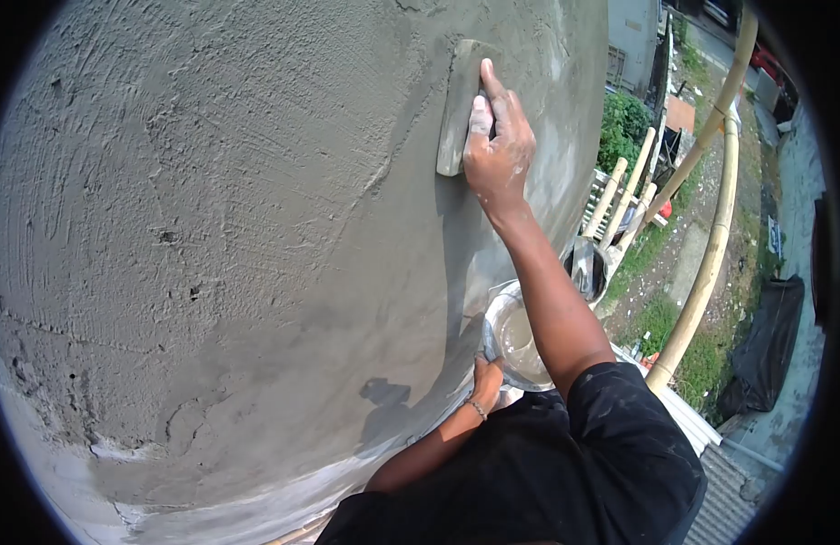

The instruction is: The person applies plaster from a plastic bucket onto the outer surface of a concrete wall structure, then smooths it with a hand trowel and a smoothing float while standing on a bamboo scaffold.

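Observation:
My right hand [502, 145] grips a flat rectangular plastering float [456, 109], pressed against the wet grey wall [283, 200]. Its index finger lies stretched along the float's back. Lower down, my left hand [488, 377] holds the rim of a round bucket [502, 322] close to my body. Greyish liquid or thin slurry shows inside the bucket, partly hidden by my right forearm. Around the float the plaster looks smooth, while further left it is rough and pitted.
A second, dark container [591, 268] stands behind the bucket. Bamboo poles [710, 245] rise on the right, with shorter bamboo ends [629, 195] beside the wall. Far below lie grass, a dark tarp [765, 345] and a corrugated roof [710, 495].

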Motion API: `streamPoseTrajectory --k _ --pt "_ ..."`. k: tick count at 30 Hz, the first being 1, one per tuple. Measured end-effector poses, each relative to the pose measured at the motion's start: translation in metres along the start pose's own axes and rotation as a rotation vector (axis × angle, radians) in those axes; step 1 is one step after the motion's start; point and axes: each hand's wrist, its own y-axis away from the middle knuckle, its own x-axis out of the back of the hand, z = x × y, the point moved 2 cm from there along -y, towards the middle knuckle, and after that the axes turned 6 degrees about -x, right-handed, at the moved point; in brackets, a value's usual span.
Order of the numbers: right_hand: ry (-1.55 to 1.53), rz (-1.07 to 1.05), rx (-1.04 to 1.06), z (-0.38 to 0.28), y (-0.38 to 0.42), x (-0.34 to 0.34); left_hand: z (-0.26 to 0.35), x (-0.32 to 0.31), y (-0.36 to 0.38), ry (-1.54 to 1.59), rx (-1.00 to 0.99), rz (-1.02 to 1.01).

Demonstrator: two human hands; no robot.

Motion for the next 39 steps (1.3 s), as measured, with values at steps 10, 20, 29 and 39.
streamPoseTrajectory --k 10,20,29,39 --pt "0.061 0.097 -0.113 0.076 -0.02 0.004 -0.009 0.0 0.015 0.184 0.149 -0.115" --pt "0.027 -0.093 -0.192 0.038 0.097 0.017 0.005 -0.012 0.018 0.127 0.136 -0.086" --pt "0.146 -0.059 -0.298 0.075 0.106 0.022 0.059 -0.017 0.048 0.166 0.184 -0.084" --pt "0.115 0.109 -0.307 0.153 0.024 0.022 0.057 -0.013 0.046 0.192 0.152 -0.163"
